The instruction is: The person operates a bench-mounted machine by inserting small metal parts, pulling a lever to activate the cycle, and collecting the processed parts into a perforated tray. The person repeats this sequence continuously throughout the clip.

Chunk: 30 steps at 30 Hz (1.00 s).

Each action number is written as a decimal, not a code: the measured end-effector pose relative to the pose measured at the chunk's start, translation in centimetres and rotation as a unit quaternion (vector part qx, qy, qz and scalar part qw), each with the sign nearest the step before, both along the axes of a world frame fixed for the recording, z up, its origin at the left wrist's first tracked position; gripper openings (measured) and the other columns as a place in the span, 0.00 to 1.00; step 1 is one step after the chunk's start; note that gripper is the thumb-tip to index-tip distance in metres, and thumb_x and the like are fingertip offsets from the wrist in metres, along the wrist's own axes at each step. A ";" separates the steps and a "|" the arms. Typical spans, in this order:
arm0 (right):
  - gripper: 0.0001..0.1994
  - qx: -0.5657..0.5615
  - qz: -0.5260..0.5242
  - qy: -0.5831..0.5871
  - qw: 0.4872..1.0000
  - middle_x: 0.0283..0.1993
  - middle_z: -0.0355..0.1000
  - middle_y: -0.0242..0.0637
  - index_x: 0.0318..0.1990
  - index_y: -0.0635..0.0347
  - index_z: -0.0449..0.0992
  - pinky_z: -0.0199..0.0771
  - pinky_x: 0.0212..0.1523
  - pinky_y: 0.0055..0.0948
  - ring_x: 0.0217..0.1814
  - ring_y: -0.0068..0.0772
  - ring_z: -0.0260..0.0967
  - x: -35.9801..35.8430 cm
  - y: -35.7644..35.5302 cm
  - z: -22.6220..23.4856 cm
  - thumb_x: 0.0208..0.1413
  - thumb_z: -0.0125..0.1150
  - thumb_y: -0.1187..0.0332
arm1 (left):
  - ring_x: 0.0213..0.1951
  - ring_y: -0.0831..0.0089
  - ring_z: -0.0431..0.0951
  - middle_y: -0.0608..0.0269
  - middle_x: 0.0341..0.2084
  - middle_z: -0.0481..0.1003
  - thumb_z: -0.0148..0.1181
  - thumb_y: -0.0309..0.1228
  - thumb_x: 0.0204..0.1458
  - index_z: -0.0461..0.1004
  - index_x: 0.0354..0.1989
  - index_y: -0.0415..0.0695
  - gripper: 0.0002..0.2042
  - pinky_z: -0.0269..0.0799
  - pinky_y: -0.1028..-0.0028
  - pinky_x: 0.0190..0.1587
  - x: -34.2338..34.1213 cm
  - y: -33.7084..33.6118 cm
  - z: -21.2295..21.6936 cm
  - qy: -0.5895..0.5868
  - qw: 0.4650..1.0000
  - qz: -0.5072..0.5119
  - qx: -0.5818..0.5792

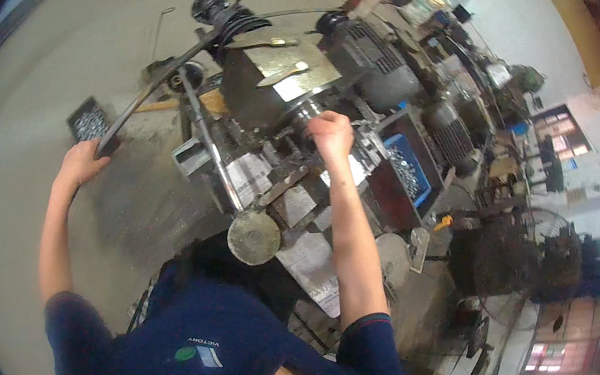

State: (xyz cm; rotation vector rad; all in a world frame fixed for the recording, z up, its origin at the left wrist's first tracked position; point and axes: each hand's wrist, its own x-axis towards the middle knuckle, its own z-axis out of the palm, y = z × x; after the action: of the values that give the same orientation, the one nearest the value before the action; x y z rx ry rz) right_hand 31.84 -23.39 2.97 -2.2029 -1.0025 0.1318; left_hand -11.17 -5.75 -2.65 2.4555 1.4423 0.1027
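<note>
A round brass-coloured disc [254, 237] sits nearest the person, at the machine's [273, 102] front edge. The left hand [82, 161] is closed around the lower end of a long dark lever [159, 88], beside a black tray of small metal parts [87, 120] on the floor. Farther in, the right hand [331, 133] is fisted at the machine's spindle; whether it holds anything cannot be told. Beyond, a blue bin [411, 167] holds shiny pieces.

A single head-worn fisheye view looks steeply down from above the person's dark blue shirt [221, 343] at lower centre. It faces forward over a dark grey metal workshop machine [273, 102], close at centre. Straight edges bend toward the black rim.
</note>
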 end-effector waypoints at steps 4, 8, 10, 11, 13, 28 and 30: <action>0.14 -0.029 -0.010 0.039 0.999 0.27 0.73 0.46 0.23 0.58 0.78 0.69 0.37 0.36 0.34 0.48 0.72 -0.1 0.2 0.2 0.31 0.56 0.59 | 0.32 0.50 0.74 0.45 0.25 0.73 0.57 0.33 0.42 0.73 0.34 0.40 0.12 0.69 0.59 0.36 -1.8 -1.0 -1.7 -0.050 0.996 0.070 -0.023; 0.11 -0.030 0.030 -0.024 0.999 0.34 0.73 0.45 0.24 0.57 0.76 0.68 0.39 0.36 0.39 0.47 0.69 0.9 0.2 -1.4 0.33 0.55 0.61 | 0.30 0.50 0.74 0.43 0.24 0.73 0.56 0.33 0.42 0.75 0.30 0.40 0.10 0.69 0.58 0.36 -1.7 0.9 -2.8 0.013 0.998 0.052 0.025; 0.09 -0.002 0.067 -0.066 0.996 0.34 0.72 0.44 0.23 0.58 0.75 0.68 0.39 0.35 0.39 0.48 0.69 1.7 -0.4 -2.3 0.35 0.55 0.64 | 0.29 0.51 0.75 0.44 0.23 0.73 0.57 0.33 0.41 0.75 0.29 0.41 0.09 0.70 0.58 0.35 -2.3 2.6 -3.0 0.050 0.995 0.038 0.071; 0.08 -0.022 0.072 -0.043 0.996 0.35 0.72 0.45 0.23 0.58 0.75 0.68 0.40 0.34 0.40 0.48 0.69 1.5 -0.5 -1.8 0.35 0.55 0.65 | 0.27 0.53 0.75 0.48 0.20 0.73 0.57 0.34 0.40 0.74 0.28 0.42 0.09 0.70 0.58 0.33 -3.3 4.9 -3.0 0.090 0.990 0.030 0.101; 0.08 0.009 0.080 -0.033 0.996 0.39 0.72 0.49 0.24 0.60 0.75 0.67 0.41 0.29 0.44 0.47 0.69 2.8 -0.7 -3.1 0.34 0.56 0.66 | 0.24 0.54 0.74 0.52 0.18 0.73 0.57 0.32 0.37 0.70 0.24 0.42 0.07 0.69 0.60 0.28 -7.5 13.8 -4.6 0.114 0.974 0.038 0.190; 0.10 -0.001 0.020 -0.038 0.999 0.27 0.72 0.43 0.22 0.62 0.74 0.66 0.35 0.29 0.30 0.37 0.70 0.1 1.2 -1.1 0.34 0.53 0.64 | 0.27 0.62 0.73 0.61 0.20 0.72 0.56 0.30 0.33 0.71 0.24 0.47 0.06 0.61 0.65 0.31 -4.1 14.8 -6.1 -0.001 0.877 0.277 0.393; 0.11 -0.037 -0.004 -0.027 0.999 0.26 0.72 0.43 0.22 0.60 0.75 0.66 0.35 0.30 0.29 0.38 0.70 -0.9 0.7 -0.1 0.34 0.53 0.62 | 0.29 0.62 0.73 0.62 0.22 0.72 0.56 0.30 0.35 0.70 0.25 0.47 0.07 0.62 0.65 0.33 -3.7 11.5 -6.2 -0.042 0.889 0.251 0.380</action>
State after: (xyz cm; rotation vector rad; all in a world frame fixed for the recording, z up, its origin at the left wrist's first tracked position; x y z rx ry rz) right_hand 30.93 -22.67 2.86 -2.2882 -1.0337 0.1072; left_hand -14.88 5.73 -8.83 2.4483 2.2826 1.0523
